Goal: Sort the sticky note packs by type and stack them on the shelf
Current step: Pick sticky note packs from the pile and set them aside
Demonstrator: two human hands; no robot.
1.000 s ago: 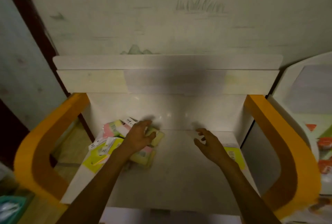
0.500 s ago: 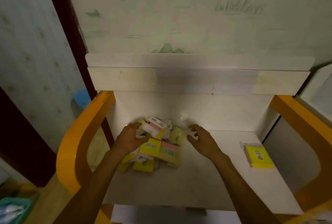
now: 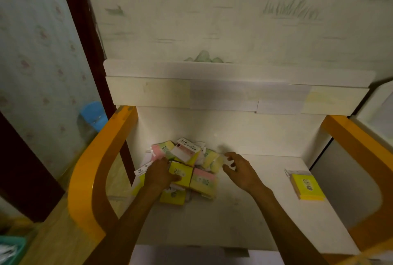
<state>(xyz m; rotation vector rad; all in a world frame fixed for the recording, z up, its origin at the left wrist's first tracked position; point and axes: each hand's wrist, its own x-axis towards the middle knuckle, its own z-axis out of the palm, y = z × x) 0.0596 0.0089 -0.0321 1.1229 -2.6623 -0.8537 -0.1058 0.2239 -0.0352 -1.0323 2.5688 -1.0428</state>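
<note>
Compared with half a second earlier, the left hand (image 3: 160, 174) has shifted onto a yellow pack (image 3: 181, 174) at the front of the pile (image 3: 187, 169), and the right hand (image 3: 241, 171) sits slightly farther right of the pile's edge.

Left hand: fingers and thumb curl around the left side of the yellow pack, gripping it. This pack carries a printed number and lies on top of other packs.

Right hand: fingers loosely curled, thumb apart, holding nothing. Its fingertips lie just beside the right edge of the pile; whether they touch a pack cannot be told.

Pile: a loose heap of sticky note packs at the back left of the white shelf (image 3: 244, 218), against the rear panel. It contains plain yellow packs, pink-and-green packs (image 3: 162, 150) and a pack with a white label (image 3: 187, 150) on top. Packs overlap at mixed angles. White hang tabs project at the left side.

Sorted item: a single yellow pack (image 3: 306, 187) lies flat at the right end of the shelf, well apart from the pile.

Surroundings: orange curved side frames (image 3: 91, 179) flank the shelf. A blue container (image 3: 93, 114) stands beyond the left frame.
</note>
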